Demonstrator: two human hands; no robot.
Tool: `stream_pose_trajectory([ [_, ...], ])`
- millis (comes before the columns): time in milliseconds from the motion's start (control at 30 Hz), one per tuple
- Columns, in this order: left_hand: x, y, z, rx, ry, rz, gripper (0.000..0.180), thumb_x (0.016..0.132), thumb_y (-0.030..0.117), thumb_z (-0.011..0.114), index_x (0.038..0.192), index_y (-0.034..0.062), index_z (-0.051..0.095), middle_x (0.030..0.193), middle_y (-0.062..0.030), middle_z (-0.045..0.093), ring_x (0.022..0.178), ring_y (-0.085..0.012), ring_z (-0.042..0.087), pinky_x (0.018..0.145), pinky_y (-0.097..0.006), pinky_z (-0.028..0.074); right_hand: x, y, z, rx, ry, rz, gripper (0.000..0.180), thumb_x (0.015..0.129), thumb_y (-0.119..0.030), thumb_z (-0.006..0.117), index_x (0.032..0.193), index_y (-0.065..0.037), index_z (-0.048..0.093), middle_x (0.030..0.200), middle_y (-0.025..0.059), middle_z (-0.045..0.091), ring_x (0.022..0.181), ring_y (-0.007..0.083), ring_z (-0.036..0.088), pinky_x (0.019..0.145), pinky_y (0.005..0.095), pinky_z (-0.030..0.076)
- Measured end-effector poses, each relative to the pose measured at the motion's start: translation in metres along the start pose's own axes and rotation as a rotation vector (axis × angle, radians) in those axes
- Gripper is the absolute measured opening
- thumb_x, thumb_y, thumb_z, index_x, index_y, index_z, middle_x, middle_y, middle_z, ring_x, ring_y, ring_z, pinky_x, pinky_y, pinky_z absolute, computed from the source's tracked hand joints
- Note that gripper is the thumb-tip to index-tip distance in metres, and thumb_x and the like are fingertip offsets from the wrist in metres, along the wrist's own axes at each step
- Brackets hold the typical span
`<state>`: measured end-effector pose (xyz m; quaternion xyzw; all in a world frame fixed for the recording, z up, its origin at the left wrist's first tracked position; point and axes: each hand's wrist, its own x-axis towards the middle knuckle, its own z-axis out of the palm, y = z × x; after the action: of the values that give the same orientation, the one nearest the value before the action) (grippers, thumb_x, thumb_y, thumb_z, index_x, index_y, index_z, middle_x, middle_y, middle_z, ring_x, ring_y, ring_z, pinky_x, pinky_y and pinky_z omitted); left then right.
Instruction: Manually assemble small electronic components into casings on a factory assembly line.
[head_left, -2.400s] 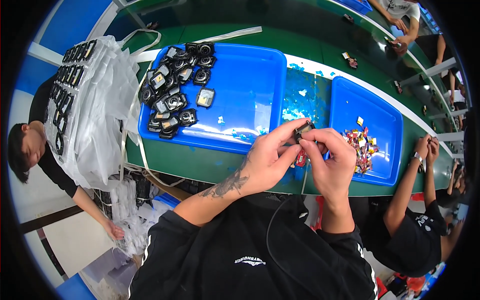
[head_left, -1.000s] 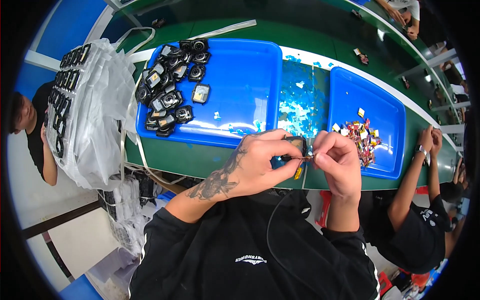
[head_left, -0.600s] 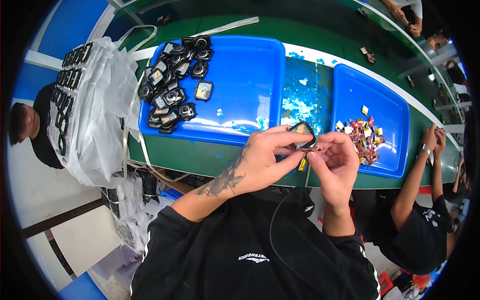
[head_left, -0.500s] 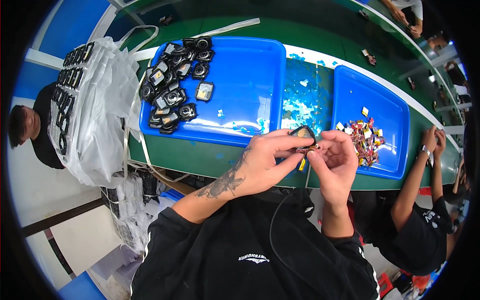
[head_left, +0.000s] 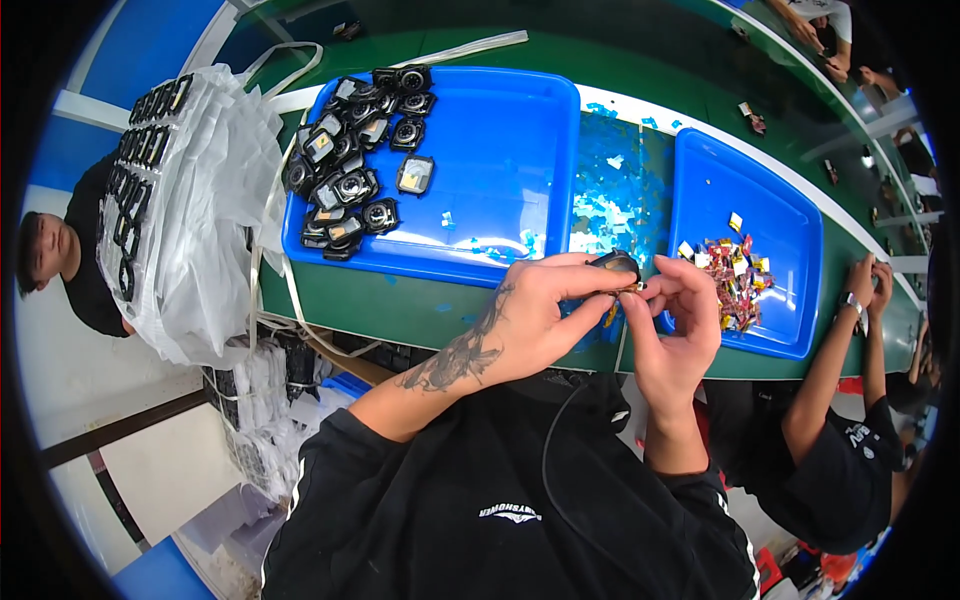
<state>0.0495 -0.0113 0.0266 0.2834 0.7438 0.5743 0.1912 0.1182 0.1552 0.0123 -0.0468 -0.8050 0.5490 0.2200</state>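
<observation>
Left hand (head_left: 530,320) closed w/ fingertips on small black round part (head_left: 615,264), held above near edge of green surface (head_left: 400,310); right hand (head_left: 680,325) pinches tiny piece at part's side. Judged mid-batch: one part in hand, approx. a dozen+ like parts wait in big blue tray (head_left: 500,150). Smaller blue tray (head_left: 750,180) w/ coloured bits at right, blue scraps betw. trays, white bags (head_left: 200,200) at left, co-worker's arm (head_left: 840,360) at right; nothing blocks.

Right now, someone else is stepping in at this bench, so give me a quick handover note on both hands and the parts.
Left hand: pinching a small black part over the table's near edge.
Right hand: fingertips at the same part, working a tiny piece on it.
Large blue tray: a pile of black parts in its left corner.
Small blue tray: colourful small pieces.
Held part is unfinished; how many in the pile are done cannot be told.
</observation>
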Motion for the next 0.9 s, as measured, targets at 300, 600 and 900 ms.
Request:
stream_pose_trajectory([
  [300,-0.007,0.006,0.004,-0.371,-0.002,-0.144,0.025,0.093,-0.006,0.055,0.117,-0.0018,0.049,0.110,-0.0123,0.061,0.104,-0.0186,0.066,0.086,-0.029,0.053,-0.002,-0.007,-0.002,0.140,-0.106,0.193,0.040,0.078,0.009,0.073,0.114,0.001,0.058,0.087,0.0039,0.062,0.077,0.0074,0.058,0.070,0.0210,0.048],
  [600,-0.010,0.002,0.010,-0.349,0.039,-0.093,0.037,0.092,-0.007,0.055,0.120,0.0034,0.034,0.109,-0.0129,0.059,0.098,-0.0163,0.066,0.081,-0.029,0.053,-0.002,-0.008,-0.002,0.126,-0.098,0.169,0.038,0.078,0.008,0.073,0.112,0.001,0.059,0.085,0.0032,0.062,0.075,0.0069,0.057,0.069,0.0210,0.046],
  [900,-0.012,-0.001,0.019,-0.363,0.128,-0.069,0.037,0.091,-0.008,0.056,0.117,0.0042,0.034,0.105,-0.0122,0.062,0.095,-0.0147,0.066,0.079,-0.027,0.053,-0.002,-0.008,0.002,0.162,-0.092,0.162,0.039,0.079,0.007,0.071,0.115,0.000,0.057,0.092,0.0040,0.060,0.079,0.0072,0.057,0.067,0.0209,0.048],
])
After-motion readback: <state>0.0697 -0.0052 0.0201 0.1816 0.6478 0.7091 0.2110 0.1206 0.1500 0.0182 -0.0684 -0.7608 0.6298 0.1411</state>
